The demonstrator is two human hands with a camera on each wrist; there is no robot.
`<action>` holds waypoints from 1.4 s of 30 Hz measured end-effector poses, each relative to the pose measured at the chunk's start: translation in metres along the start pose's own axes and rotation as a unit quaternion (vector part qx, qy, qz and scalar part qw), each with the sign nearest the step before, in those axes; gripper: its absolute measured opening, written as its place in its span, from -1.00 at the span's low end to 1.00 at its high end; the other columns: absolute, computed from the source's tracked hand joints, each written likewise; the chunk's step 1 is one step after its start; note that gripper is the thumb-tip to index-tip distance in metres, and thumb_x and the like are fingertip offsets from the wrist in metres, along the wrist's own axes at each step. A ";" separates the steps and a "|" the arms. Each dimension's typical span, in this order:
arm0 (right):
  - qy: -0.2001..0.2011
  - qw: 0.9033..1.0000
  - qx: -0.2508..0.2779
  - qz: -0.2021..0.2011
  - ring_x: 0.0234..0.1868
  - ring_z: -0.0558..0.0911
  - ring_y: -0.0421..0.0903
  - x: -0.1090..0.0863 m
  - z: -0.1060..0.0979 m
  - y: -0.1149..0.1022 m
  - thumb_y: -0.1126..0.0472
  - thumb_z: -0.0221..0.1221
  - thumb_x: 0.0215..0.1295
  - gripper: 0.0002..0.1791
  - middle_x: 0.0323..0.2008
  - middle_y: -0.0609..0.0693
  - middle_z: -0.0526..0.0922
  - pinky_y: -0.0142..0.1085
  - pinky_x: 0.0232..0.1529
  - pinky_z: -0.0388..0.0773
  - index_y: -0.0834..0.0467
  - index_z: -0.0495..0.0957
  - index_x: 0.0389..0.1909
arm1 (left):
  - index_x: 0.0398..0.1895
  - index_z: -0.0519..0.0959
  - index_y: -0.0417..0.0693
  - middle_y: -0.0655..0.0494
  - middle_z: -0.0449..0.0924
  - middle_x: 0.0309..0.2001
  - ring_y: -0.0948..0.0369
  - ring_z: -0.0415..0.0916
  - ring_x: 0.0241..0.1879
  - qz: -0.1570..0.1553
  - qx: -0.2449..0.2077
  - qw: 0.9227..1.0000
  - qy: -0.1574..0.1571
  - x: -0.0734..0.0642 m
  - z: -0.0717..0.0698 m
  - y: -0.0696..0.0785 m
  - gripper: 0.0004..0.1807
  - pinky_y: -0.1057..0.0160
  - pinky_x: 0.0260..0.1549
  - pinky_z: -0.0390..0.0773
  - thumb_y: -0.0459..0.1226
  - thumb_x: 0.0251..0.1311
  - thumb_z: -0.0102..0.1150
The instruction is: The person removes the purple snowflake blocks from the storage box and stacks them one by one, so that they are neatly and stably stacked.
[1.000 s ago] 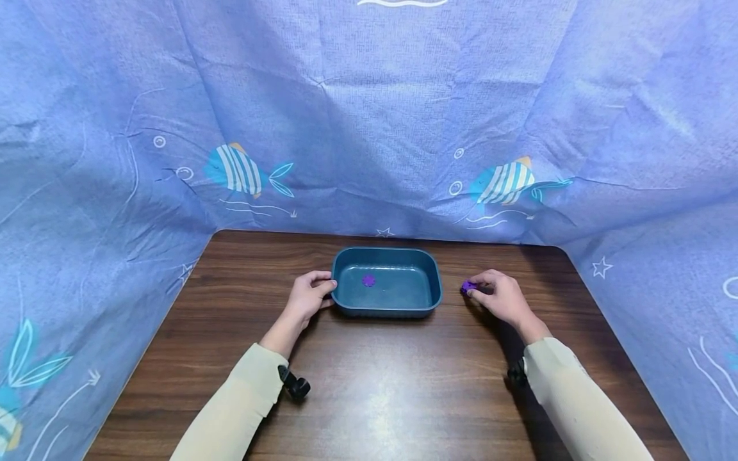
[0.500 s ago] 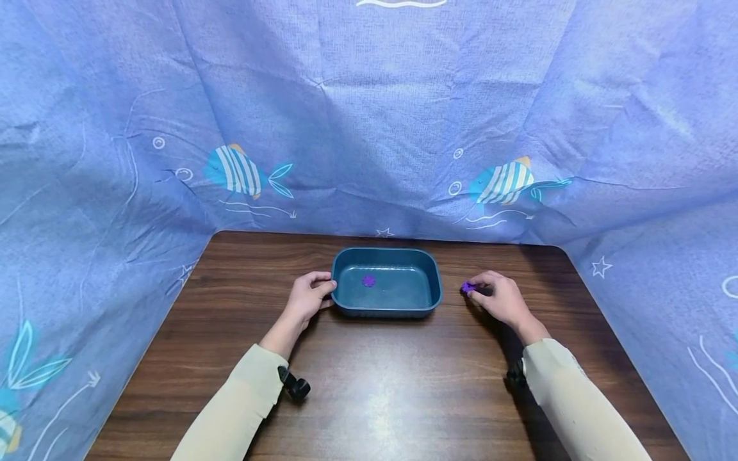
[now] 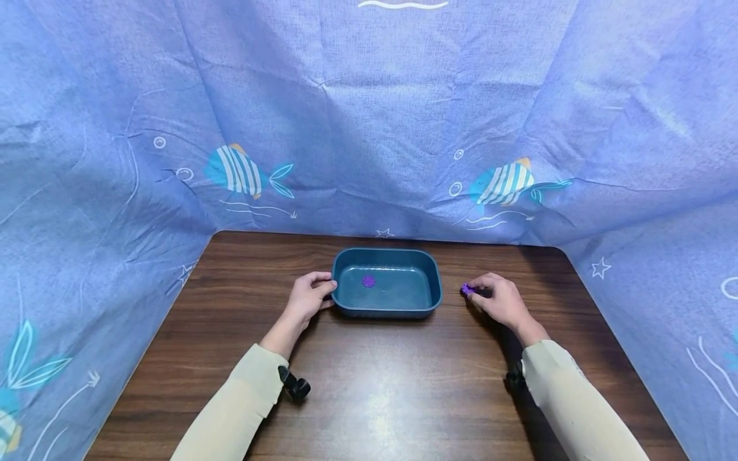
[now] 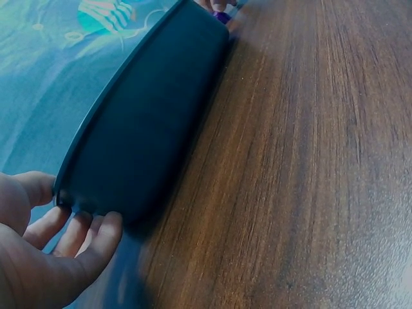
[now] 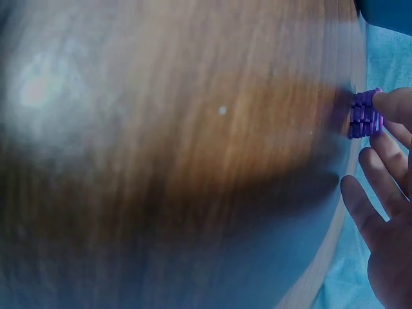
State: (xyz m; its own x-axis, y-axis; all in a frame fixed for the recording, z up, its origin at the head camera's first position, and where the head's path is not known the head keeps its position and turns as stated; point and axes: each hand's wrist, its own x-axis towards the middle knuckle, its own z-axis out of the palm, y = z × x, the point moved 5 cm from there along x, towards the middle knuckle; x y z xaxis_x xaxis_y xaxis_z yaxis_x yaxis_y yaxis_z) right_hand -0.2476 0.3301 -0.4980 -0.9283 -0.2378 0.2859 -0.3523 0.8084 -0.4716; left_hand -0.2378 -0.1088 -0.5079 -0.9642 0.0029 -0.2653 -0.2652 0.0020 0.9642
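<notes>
A dark teal rectangular tub point(image 3: 385, 313) stands at the back middle of the table. My left hand point(image 3: 305, 298) grips its left end, thumb over the rim and fingers beneath it on the outer wall, as the left wrist view shows on the tub's side point(image 4: 138, 122). Inside, left of centre, lies one purple snowflake-shaped plastic disc point(image 3: 368, 281). To the right of the tub, my right hand point(image 3: 503, 303) pinches at a short stack of several purple snowflake discs point(image 3: 467, 289). In the right wrist view the thumb and forefinger touch the top of the stack point(image 5: 364, 116).
The brown wood-grain table point(image 3: 369, 378) has rounded back corners. A blue fish-print cloth point(image 3: 380, 128) hangs behind it and along both sides. Black wrist cameras sit on both sleeves, such as the left one point(image 3: 295, 387).
</notes>
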 end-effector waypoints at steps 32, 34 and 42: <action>-0.001 0.997 0.062 -0.045 -0.25 0.67 -0.02 0.034 -0.005 -0.048 0.26 0.45 0.19 -0.75 -0.21 0.11 0.72 -0.07 -0.32 0.68 0.16 0.74 -0.10 | 0.24 0.53 -0.34 -0.17 0.62 0.00 -0.02 0.63 0.03 -0.002 -0.005 1.000 -0.001 -0.003 0.000 -0.003 -0.60 -0.02 0.00 0.74 -0.36 0.39 0.23; -0.004 0.996 0.066 -0.052 -0.26 0.66 -0.02 0.040 -0.003 -0.057 0.25 0.45 0.20 -0.75 -0.23 0.09 0.72 -0.05 -0.32 0.68 0.16 0.74 -0.09 | 0.24 0.53 -0.34 -0.16 0.62 -0.01 -0.03 0.64 0.03 -0.001 -0.003 1.000 0.000 -0.002 -0.001 -0.003 -0.60 0.00 -0.03 0.75 -0.36 0.39 0.22; -0.024 0.994 0.073 -0.078 -0.27 0.65 0.00 0.064 0.012 -0.089 0.23 0.46 0.20 -0.77 -0.22 0.09 0.71 -0.18 -0.29 0.64 0.15 0.76 -0.12 | 0.21 0.56 -0.29 -0.22 0.61 0.03 0.02 0.66 -0.02 -0.002 -0.001 1.000 0.001 0.000 -0.001 0.000 -0.63 0.11 -0.11 0.78 -0.35 0.39 0.23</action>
State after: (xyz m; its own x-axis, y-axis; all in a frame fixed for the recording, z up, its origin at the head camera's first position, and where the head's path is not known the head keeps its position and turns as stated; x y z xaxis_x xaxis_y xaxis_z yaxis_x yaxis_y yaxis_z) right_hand -0.2769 0.2363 -0.4472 -0.8642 -0.3832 0.3261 -0.5031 0.6734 -0.5417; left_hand -0.2376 -0.1102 -0.5080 -0.9633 0.0012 -0.2684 -0.2684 0.0008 0.9633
